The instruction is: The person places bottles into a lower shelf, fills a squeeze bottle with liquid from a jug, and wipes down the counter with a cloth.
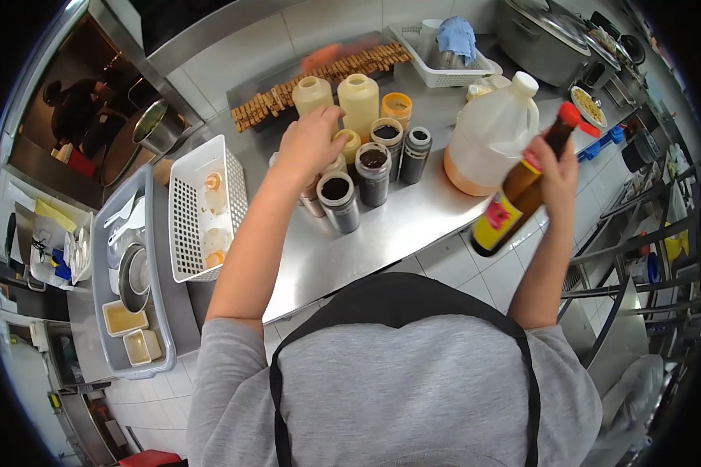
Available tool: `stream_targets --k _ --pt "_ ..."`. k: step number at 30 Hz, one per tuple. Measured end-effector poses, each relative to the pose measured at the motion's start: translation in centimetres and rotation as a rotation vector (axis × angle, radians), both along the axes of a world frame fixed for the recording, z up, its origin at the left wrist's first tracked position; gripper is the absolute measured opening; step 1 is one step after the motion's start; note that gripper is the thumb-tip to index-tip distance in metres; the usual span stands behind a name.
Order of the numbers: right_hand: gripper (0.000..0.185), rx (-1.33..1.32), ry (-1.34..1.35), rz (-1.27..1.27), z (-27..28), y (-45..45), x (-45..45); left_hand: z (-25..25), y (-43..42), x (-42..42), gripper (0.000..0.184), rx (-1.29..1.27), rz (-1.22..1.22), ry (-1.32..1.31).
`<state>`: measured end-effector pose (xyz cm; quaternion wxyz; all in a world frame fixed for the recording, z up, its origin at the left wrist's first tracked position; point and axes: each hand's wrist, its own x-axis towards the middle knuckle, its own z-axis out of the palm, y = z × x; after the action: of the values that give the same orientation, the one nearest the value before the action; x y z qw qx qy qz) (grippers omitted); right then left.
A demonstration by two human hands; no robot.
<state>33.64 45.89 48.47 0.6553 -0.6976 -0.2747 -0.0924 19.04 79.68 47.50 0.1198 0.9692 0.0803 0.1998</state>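
My right hand (558, 175) is closed around a brown glass bottle (519, 196) with a yellow-and-pink label and a red cap. It holds the bottle tilted at the counter's right front edge. My left hand (311, 142) hovers over a cluster of uncapped squeeze bottles, its thumb and fingers apart. Whether it touches the small yellowish bottle (350, 145) beneath the thumb, I cannot tell. Several squeeze bottles hold dark liquid, among them the front dark bottle (339, 204). Two tall pale-yellow bottles stand behind, including the right pale bottle (358, 105).
A plastic jug (483, 128) of orange liquid stands right of the bottles on the steel counter (319, 265). Left are a white basket (182, 226) and a grey tub (167, 342) with utensils. Behind lies a tray of browned pieces (276, 103); a large pot (541, 47) sits back right.
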Motion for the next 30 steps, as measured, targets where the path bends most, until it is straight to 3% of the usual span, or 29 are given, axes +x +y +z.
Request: stream_targets --k 2,5,7,8,10,15,21,23,25,27,30 --pt "0.026 -0.083 -0.016 -0.087 1.4 -3.3 1.8 0.3 0.0 1.3 0.037 0.027 0.085 0.234" --pt "0.031 -0.201 -0.043 -0.236 1.4 -6.6 6.2 0.2 0.0 2.7 0.04 0.047 0.118 0.37" --pt "0.04 -0.338 -0.098 -0.572 0.7 -7.0 9.3 0.0 0.2 3.2 0.042 0.054 0.154 0.443" --pt "0.04 -0.336 -0.094 -0.56 -0.1 -6.9 11.3 0.0 0.3 3.5 0.04 0.026 0.147 0.465" --pt "0.049 -0.128 -0.408 -0.598 -1.7 -5.8 14.7 0.1 0.5 3.9 0.039 -0.002 0.148 0.492" --pt "0.056 -0.18 -0.352 -0.564 -5.1 -2.8 20.3 0.3 0.4 4.5 0.044 -0.033 0.143 0.591" --pt "0.06 -0.159 -0.192 -0.497 -6.8 -2.0 23.5 0.6 0.2 3.5 0.043 -0.01 0.091 0.45" --pt "0.061 -0.045 -0.378 -0.415 -6.8 -2.1 23.6 0.5 0.1 2.9 0.043 -0.047 0.079 0.403" --pt "0.058 -0.085 -0.391 -0.497 -5.2 -2.2 22.8 0.7 0.2 2.4 0.043 -0.082 0.083 0.361" --pt "0.053 0.193 -0.482 -0.415 -3.1 -1.1 21.1 1.0 0.1 2.0 0.042 -0.147 0.089 0.366" --pt "0.049 -0.021 -0.74 -0.684 -3.0 -0.1 21.2 1.3 -0.6 1.3 0.04 -0.177 0.049 0.297"
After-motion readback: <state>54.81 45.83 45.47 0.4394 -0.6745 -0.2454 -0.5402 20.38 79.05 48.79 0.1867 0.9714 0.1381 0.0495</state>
